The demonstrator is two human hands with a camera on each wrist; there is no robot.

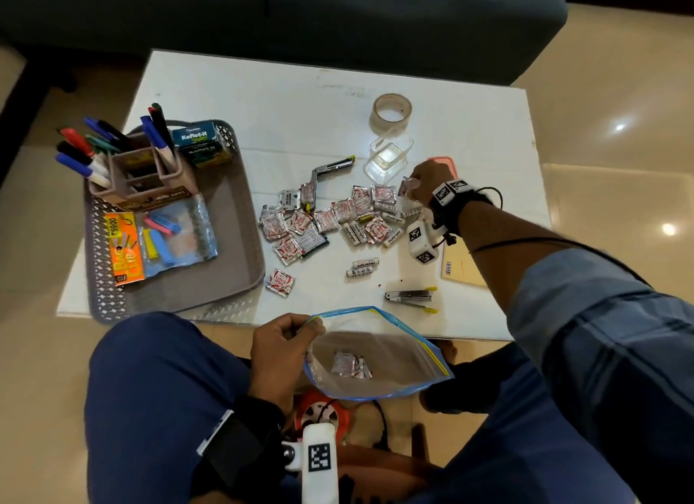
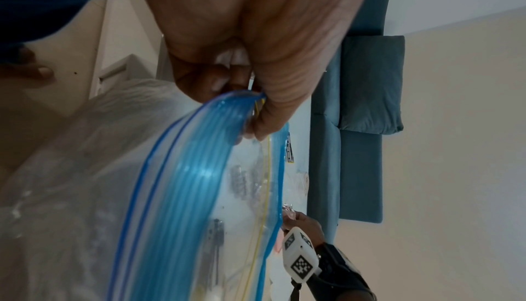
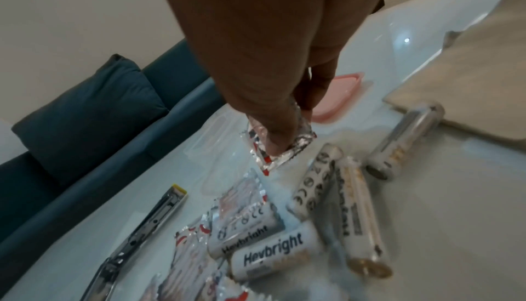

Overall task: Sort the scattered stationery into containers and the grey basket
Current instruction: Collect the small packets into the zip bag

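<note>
Head cam: left hand [image 1: 279, 347] pinches the rim of the zip bag [image 1: 379, 357] below the table [image 1: 263, 83], a few sachets already inside. Left wrist cam: fingers curl tight round the blue zip strip [image 2: 199, 170]. Right wrist cam: right hand [image 3: 273, 58] pinches a foil sachet [image 3: 280, 148] above the batteries [image 3: 273, 254]; it looks light, crinkly and slippery, so grabbing an edge seems best.
</note>
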